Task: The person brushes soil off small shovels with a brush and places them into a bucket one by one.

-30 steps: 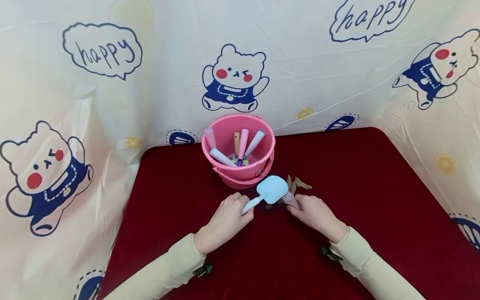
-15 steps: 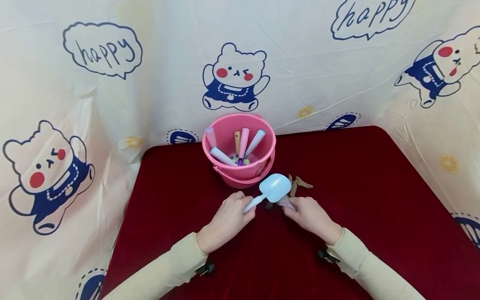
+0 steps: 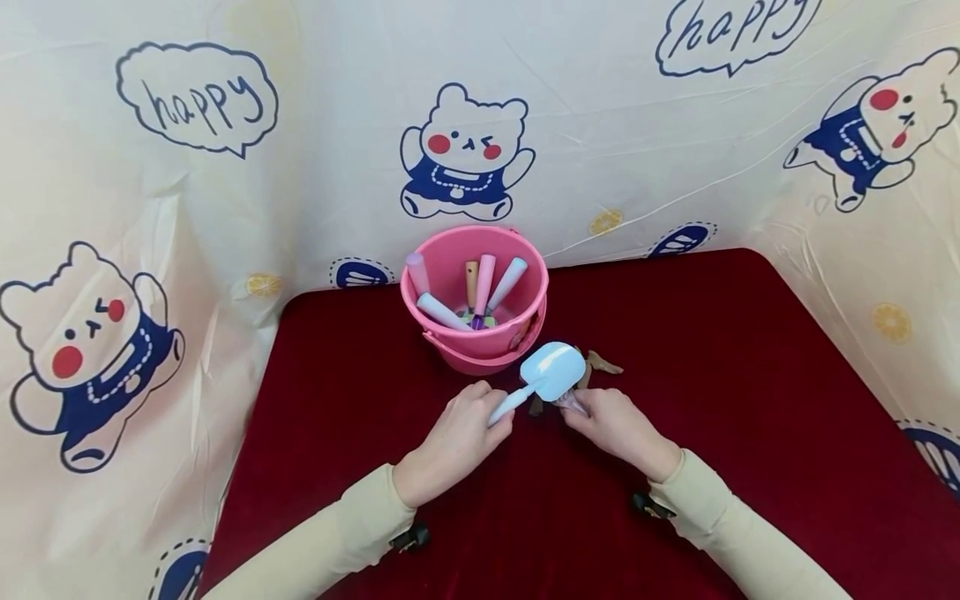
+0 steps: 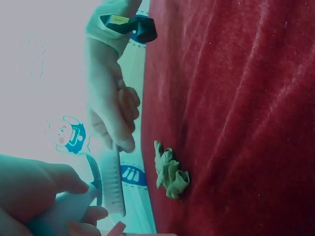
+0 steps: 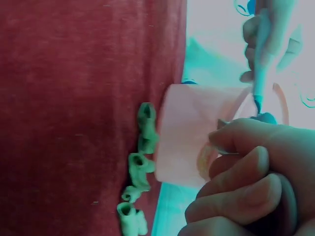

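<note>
My left hand (image 3: 450, 437) grips the handle of a light blue toy shovel (image 3: 553, 371), its blade tilted above the table toward the right hand. My right hand (image 3: 618, 425) holds a pale purple toothed tool (image 4: 113, 182), which looks like a small toy rake; the shovel blade partly covers it in the head view. Whether the two tools touch, I cannot tell. On the cloth beneath and behind them lie several curled brown pieces (image 3: 604, 364) resembling dry leaves, seen from the side in the right wrist view, where the curled pieces (image 5: 146, 128) line up near the bucket.
A pink bucket (image 3: 480, 358) stands just beyond the hands, with several handles in purple, blue, pink and brown sticking up inside. Dark red cloth (image 3: 337, 375) covers the table. A white curtain (image 3: 585, 117) with printed bears encloses the back and sides.
The right hand with the toothed tool has moved slightly left, bringing the tool under the shovel blade. The left hand and shovel have shifted a little up and right.
</note>
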`<state>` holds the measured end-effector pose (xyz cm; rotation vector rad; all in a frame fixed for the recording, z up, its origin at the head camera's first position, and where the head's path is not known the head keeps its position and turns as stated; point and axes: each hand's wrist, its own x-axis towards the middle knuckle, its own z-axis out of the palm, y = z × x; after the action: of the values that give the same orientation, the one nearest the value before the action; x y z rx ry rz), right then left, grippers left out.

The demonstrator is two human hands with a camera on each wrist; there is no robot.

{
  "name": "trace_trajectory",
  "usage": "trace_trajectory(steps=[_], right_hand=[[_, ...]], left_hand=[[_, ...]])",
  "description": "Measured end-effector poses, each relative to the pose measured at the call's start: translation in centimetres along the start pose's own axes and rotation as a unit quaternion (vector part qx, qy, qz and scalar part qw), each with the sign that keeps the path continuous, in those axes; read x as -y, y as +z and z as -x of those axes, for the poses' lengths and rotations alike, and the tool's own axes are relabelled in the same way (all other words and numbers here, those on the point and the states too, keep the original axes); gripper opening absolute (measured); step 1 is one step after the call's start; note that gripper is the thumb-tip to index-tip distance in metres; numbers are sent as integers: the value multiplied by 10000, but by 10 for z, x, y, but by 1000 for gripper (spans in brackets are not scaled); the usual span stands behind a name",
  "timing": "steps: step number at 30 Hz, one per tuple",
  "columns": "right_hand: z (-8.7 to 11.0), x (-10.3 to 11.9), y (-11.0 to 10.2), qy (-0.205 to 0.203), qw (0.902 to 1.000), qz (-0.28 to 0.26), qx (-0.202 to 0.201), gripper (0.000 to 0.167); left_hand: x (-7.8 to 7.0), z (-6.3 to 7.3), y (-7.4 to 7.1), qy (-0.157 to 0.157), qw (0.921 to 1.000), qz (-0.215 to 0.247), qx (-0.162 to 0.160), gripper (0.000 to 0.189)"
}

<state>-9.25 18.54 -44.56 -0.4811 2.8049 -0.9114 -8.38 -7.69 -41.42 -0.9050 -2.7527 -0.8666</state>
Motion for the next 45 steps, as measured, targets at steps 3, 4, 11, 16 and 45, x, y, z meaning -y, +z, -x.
trace_trajectory(steps=[3,4,11,16,45], right_hand=[[0,-2,-5,122,9994,14,-327,29],[1,-3,-7,189,9989,-1,-420,27],[4,-5,-4,299,9991,-56,-294,24],[6,2,1,221,9996,-13,-161,26],[6,-5,-1,243,9996,-119,-97,28]], left_hand=[[0,-1,-2,3,10000,-56,41,6],[-1,-1,-2,-5,10000,-56,55,6],[-2,-3,-3,94,9999,-88,67,5],[-3,-6,-1,102,9998,-149,98,8],[-4,-5,2,125,9997,50,183,6]])
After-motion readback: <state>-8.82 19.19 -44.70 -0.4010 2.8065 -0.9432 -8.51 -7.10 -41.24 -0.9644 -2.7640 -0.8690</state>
